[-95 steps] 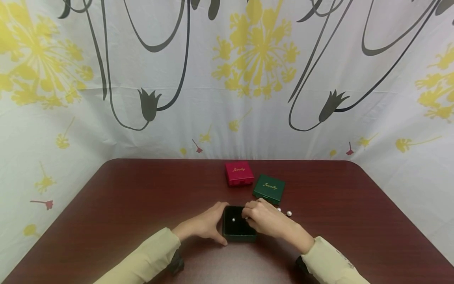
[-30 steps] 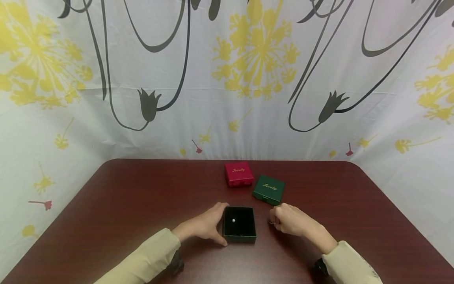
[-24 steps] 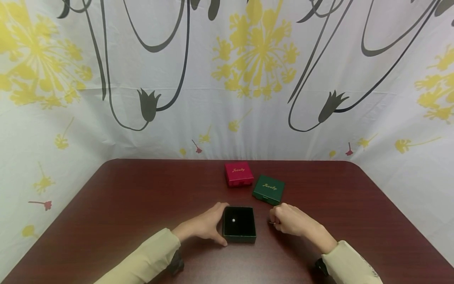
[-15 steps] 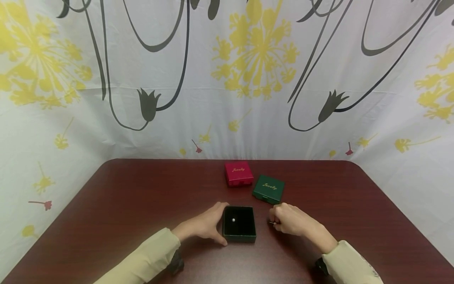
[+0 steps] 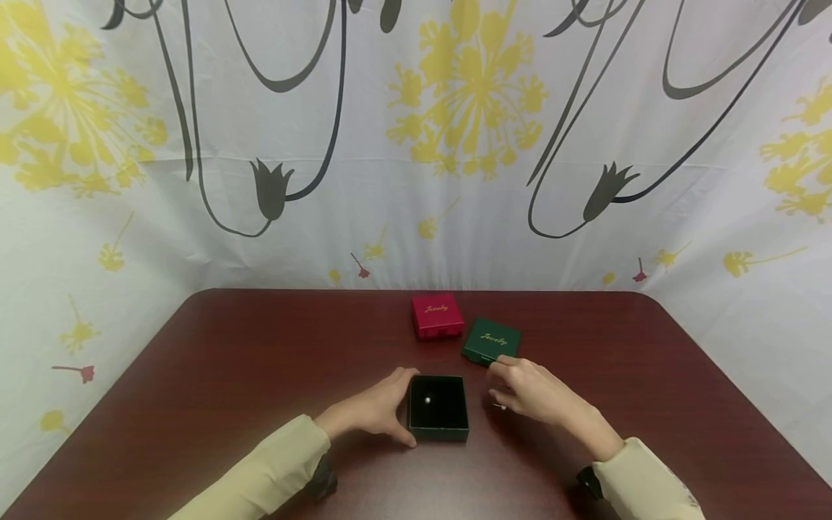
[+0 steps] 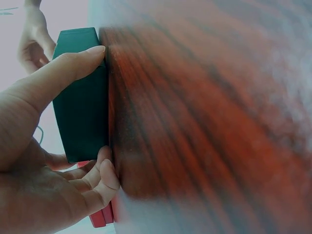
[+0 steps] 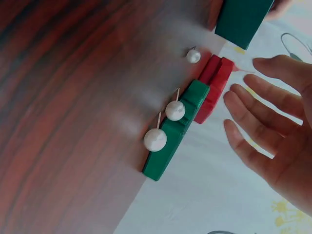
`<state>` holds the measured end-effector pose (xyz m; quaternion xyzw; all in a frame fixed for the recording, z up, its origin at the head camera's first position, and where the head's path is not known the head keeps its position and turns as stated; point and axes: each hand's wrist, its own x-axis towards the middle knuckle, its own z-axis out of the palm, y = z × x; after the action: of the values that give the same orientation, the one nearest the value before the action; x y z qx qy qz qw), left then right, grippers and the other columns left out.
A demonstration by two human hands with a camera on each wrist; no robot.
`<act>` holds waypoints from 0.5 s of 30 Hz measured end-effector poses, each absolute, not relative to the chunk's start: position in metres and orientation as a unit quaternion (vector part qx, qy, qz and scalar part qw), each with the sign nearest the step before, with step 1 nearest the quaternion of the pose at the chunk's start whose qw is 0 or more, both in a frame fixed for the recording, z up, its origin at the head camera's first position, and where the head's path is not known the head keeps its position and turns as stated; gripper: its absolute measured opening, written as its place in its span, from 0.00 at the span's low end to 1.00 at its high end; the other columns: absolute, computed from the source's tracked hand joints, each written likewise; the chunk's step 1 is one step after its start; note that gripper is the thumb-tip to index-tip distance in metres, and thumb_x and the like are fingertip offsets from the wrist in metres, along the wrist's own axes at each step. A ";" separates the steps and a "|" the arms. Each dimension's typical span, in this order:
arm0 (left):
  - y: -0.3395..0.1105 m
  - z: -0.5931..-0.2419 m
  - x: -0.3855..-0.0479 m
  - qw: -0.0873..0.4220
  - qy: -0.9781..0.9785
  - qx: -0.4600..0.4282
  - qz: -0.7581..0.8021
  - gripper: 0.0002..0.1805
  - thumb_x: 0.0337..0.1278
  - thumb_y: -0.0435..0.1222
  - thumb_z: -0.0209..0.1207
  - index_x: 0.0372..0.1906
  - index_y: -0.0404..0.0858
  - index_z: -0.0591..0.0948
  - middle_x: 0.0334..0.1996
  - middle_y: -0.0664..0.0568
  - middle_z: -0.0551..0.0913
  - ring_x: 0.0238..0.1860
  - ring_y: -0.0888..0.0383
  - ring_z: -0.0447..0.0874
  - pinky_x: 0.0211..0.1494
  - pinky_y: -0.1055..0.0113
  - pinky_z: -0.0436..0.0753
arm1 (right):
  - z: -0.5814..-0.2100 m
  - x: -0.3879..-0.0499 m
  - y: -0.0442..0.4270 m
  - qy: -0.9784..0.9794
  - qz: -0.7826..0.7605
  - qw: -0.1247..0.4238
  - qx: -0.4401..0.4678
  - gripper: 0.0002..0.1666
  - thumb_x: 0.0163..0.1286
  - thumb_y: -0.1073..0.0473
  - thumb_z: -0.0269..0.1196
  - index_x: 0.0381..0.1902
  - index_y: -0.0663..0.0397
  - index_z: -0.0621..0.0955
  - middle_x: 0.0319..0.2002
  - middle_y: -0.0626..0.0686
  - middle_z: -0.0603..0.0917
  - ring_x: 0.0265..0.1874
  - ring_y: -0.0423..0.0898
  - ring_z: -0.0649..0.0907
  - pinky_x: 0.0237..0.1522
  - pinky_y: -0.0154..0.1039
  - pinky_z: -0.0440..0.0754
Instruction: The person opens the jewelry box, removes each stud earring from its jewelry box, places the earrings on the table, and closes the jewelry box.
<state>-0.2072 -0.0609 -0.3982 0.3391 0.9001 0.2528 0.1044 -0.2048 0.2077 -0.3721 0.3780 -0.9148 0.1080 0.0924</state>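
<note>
My left hand point(image 5: 373, 408) grips an uncovered dark green box point(image 5: 438, 435) from its left side. In the left wrist view the thumb lies along one wall of the box point(image 6: 83, 117), and the fingers curl round the opposite side. One pearl stud point(image 5: 427, 399) shows in the box's black lining. To its right, my right hand point(image 5: 536, 390) hovers over the table, fingers parted and holding nothing. Under them lies a pearl earring point(image 5: 503, 407) with a thin pin. The right wrist view shows three on the table: a small pearl point(image 7: 193, 56), a larger one point(image 7: 175, 110) and another large one point(image 7: 155, 140).
Behind the uncovered box, a red "Jewelry" box point(image 5: 437, 315) and a green "Jewelry" box point(image 5: 492, 341) sit closed, close together. The right fingertips are near the green one. The brown table point(image 5: 292, 339) ends at a patterned curtain point(image 5: 364, 130).
My right hand went from inside the uncovered box to the table on its right. Its curled fingers have since loosened and lifted off the pearl earring. My left hand has stayed put.
</note>
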 end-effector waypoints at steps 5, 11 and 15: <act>-0.061 -0.399 -0.208 0.101 0.900 0.340 0.253 0.53 0.24 0.43 0.74 0.60 0.29 0.58 0.52 0.44 0.65 0.56 0.52 0.64 0.58 0.60 0.67 | -0.371 -0.205 0.198 -0.907 0.121 0.119 0.385 0.11 0.53 0.61 0.65 0.34 0.58 0.78 0.30 0.48 0.75 0.24 0.36 0.75 0.25 0.27 0.74; -0.061 -0.398 -0.208 0.103 0.901 0.337 0.252 0.53 0.24 0.43 0.74 0.60 0.29 0.58 0.52 0.44 0.65 0.56 0.52 0.64 0.58 0.60 0.67 | -0.371 -0.205 0.186 -0.894 0.120 0.140 0.408 0.12 0.52 0.61 0.66 0.34 0.57 0.78 0.30 0.47 0.74 0.26 0.37 0.75 0.27 0.27 0.75; -0.061 -0.399 -0.208 0.104 0.900 0.338 0.256 0.51 0.24 0.43 0.74 0.59 0.31 0.59 0.51 0.46 0.66 0.55 0.53 0.65 0.57 0.61 0.67 | -0.371 -0.205 0.177 -0.884 0.119 0.150 0.426 0.13 0.52 0.60 0.66 0.36 0.59 0.79 0.31 0.49 0.75 0.29 0.39 0.75 0.29 0.28 0.76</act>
<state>-0.2079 -0.0611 -0.3985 0.3380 0.8996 0.2563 0.1039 -0.2046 0.1767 -0.3714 0.4261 -0.8842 0.1186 0.1500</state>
